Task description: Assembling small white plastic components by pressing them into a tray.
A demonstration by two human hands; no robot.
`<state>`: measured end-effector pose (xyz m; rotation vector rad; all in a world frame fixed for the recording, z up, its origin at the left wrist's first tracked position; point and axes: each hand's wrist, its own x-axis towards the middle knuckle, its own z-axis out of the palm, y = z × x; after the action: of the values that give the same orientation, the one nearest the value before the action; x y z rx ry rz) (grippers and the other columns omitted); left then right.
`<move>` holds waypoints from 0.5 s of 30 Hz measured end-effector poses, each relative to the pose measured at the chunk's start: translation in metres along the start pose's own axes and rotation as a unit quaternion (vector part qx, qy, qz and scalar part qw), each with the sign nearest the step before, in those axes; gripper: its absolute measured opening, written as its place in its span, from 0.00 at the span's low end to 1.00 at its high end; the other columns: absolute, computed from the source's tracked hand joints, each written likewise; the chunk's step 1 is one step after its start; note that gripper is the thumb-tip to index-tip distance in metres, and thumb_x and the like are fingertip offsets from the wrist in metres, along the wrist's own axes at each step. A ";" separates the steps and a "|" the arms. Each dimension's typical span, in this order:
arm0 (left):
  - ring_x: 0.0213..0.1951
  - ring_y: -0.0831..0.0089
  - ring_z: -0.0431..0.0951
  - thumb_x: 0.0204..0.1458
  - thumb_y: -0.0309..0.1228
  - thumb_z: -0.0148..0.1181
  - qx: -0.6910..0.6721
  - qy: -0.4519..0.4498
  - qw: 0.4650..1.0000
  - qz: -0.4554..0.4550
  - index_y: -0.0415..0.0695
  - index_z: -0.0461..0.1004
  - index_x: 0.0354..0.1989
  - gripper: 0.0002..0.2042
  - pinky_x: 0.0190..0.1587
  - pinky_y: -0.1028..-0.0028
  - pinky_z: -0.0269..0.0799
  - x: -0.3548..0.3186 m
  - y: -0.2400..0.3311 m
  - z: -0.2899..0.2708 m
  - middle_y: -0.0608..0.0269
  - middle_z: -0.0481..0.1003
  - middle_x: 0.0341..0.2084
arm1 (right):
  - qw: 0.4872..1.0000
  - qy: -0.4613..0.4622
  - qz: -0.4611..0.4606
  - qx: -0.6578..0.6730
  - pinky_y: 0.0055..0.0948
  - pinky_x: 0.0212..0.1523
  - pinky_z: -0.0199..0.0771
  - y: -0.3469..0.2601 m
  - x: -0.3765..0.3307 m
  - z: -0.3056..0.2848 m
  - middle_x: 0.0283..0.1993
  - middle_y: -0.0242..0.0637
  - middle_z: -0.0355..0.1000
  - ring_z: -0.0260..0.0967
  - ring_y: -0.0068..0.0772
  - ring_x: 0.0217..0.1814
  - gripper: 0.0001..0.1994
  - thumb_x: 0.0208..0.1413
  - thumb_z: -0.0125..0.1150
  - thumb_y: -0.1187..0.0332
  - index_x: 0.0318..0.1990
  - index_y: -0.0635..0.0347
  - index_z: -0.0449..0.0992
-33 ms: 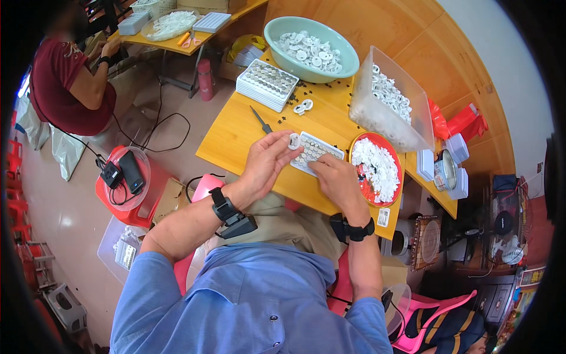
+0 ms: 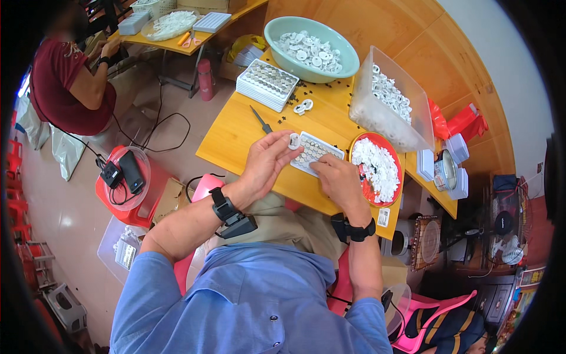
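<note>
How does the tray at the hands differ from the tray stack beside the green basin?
Height: the tray looks like a single layer, while the tray stack is many layers high.
Hands: the right hand reaches over the tray, hiding part of it; no hand is at the tray stack.
Place: the tray lies nearer the person; the tray stack stands farther off, to the left.
Both are whitish and hold small round pieces.

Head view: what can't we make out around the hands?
Right hand, head: its own fingers and knuckles hide whether it pinches anything at the small tray.
Round white part, head: partly covered by the left hand; fine detail too small.
Tray stack, head: top tray hides what lower ones hold.
Red plate, head: heaped white pieces hide most of its base.
</note>
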<state>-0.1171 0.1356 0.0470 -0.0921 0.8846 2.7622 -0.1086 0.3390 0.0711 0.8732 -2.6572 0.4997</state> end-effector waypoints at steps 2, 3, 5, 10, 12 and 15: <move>0.49 0.63 0.78 0.64 0.28 0.51 0.003 -0.001 1.000 -0.004 0.33 0.69 0.51 0.12 0.58 0.67 0.75 0.000 0.000 0.001 0.52 0.75 0.46 | 0.999 0.025 0.005 0.022 0.38 0.30 0.76 0.001 0.000 -0.005 0.31 0.36 0.74 0.76 0.43 0.31 0.07 0.48 0.60 0.76 0.34 0.55 0.82; 0.49 0.63 0.78 0.64 0.28 0.50 -0.001 0.000 1.000 -0.006 0.33 0.69 0.51 0.12 0.58 0.67 0.75 -0.001 0.000 0.002 0.52 0.75 0.46 | 0.999 0.025 0.007 0.021 0.38 0.30 0.76 0.000 0.000 -0.006 0.31 0.36 0.74 0.76 0.43 0.31 0.07 0.48 0.60 0.76 0.34 0.55 0.82; 0.49 0.63 0.78 0.64 0.28 0.50 -0.004 -0.001 1.000 -0.008 0.33 0.69 0.50 0.11 0.58 0.67 0.75 -0.001 0.000 0.003 0.52 0.75 0.45 | 0.994 0.031 0.087 0.051 0.38 0.32 0.76 -0.003 0.002 -0.006 0.32 0.37 0.75 0.76 0.45 0.33 0.05 0.51 0.60 0.74 0.34 0.57 0.82; 0.50 0.61 0.78 0.64 0.27 0.50 -0.006 -0.014 1.000 -0.024 0.34 0.69 0.51 0.11 0.58 0.67 0.75 -0.002 0.000 0.003 0.50 0.75 0.47 | 0.992 -0.009 0.105 0.067 0.40 0.36 0.75 0.001 0.001 0.000 0.33 0.38 0.76 0.75 0.47 0.35 0.05 0.53 0.60 0.71 0.32 0.58 0.81; 0.50 0.61 0.78 0.64 0.27 0.50 -0.004 -0.020 0.999 -0.031 0.34 0.69 0.51 0.11 0.57 0.67 0.75 -0.003 0.000 0.004 0.50 0.75 0.47 | 0.991 -0.016 0.112 0.072 0.40 0.37 0.75 0.000 0.001 -0.001 0.34 0.39 0.76 0.75 0.47 0.36 0.05 0.53 0.59 0.71 0.32 0.59 0.81; 0.50 0.60 0.78 0.64 0.27 0.50 0.002 -0.026 0.999 -0.039 0.34 0.69 0.51 0.11 0.57 0.67 0.75 -0.003 0.001 0.005 0.50 0.75 0.47 | 0.988 -0.025 0.125 0.084 0.41 0.38 0.74 -0.002 0.001 -0.003 0.34 0.40 0.76 0.75 0.48 0.37 0.06 0.53 0.59 0.71 0.32 0.59 0.81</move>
<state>-0.1138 0.1375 0.0521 -0.0524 0.8544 2.6790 -0.1074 0.3382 0.0743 0.6028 -2.8182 0.7816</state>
